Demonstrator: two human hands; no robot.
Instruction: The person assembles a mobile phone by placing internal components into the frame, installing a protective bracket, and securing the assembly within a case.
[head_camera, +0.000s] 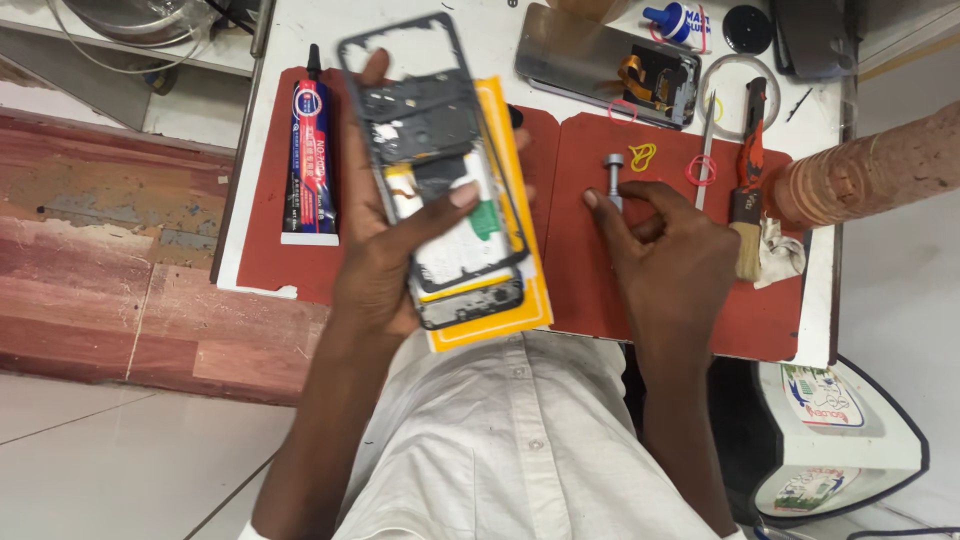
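Over the red mat (600, 290) on the table (480, 45), the left hand (385, 250) holds an opened phone (440, 170) from below, fingers wrapped around its frame and the thumb pressed on the white battery area. The phone sits tilted above a yellow pad (520, 290), clear of the mat. Its back cover is already off: dark shields, a flex and the battery are exposed, and the top of the frame stands empty. A separate phone part (590, 60) with an orange flex lies at the far edge of the table.

The right hand (670, 250) pinches a small grey screwdriver (613, 175) between thumb and forefinger, upright on the mat, well apart from the phone.

Judged from this, disassembly is partly done; no tool touches the phone. A glue tube (310, 160) lies to the left, a brush (748, 190) and rubber bands (642, 155) to the right.
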